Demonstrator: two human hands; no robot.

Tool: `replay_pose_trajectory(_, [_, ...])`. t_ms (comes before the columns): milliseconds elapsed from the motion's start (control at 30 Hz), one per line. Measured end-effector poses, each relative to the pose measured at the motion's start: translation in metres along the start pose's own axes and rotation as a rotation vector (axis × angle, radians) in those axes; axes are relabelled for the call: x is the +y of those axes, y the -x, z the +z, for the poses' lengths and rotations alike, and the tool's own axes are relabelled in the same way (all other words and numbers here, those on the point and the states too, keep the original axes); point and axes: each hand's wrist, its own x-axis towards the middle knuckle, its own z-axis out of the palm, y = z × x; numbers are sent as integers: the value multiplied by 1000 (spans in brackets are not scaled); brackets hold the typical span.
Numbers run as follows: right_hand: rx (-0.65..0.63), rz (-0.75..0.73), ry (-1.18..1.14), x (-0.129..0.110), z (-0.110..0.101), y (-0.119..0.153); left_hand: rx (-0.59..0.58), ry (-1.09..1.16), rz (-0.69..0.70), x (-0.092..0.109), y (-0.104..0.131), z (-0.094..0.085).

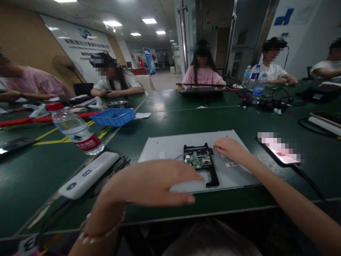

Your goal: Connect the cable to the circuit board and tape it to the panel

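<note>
Green tabletop (183, 119) stretches under ceiling lights (112, 23); left grip (160, 180) hangs parted and empty, right grip (231, 149) unclear.

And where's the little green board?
In the head view, the green board is just below and right of the middle, by the black bracket on the pale panel, between the left hand and right hand.
</note>
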Motion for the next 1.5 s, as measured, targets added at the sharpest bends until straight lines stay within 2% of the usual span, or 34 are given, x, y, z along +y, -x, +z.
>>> replay_pose_trajectory(67, [9,9,38,-2,-1,-1,25,6,-87,-26,-24,8])
replay_pose_trajectory(133, [25,16,55,-2,-1,-1,154,6,-243,-56,-45,22])
replay_pose_trajectory(167, [31,17,54,-1,0,-1,181,18,-264,-70,-51,30])
replay_pose_trajectory(233, [48,21,42,2,1,-1,160,72,-253,-91,-57,44])
replay_pose_trajectory(300, [89,38,14,5,1,-1,112,137,-203,-101,-54,53])
replay_pose_trajectory(433, [174,58,-69,6,-1,-6,23,225,-136,-104,-45,57])
replay_pose_trajectory(567, [160,20,-137,1,-5,-19,-53,243,-93,-106,-44,61])
replay_pose_trajectory(700, [82,-52,-100,-8,-2,-37,-42,252,-85,-109,-46,68])
replay_pose_trajectory(833, [91,-30,-90,-17,8,-47,-63,253,-113,-111,-46,71])
replay_pose_trajectory(1000, [98,11,-96,-18,15,-47,-51,248,-101,-114,-44,75])
replay_pose_trajectory(1267, [27,-40,-122,-13,21,-45,-72,267,-119,-118,-44,79])
replay_pose_trajectory(1400, [36,-11,-165,-13,20,-47,-57,282,-114,-117,-44,79])
replay_pose_trajectory(1500, [87,-7,-202,-14,20,-47,-46,293,-109,-116,-45,78])
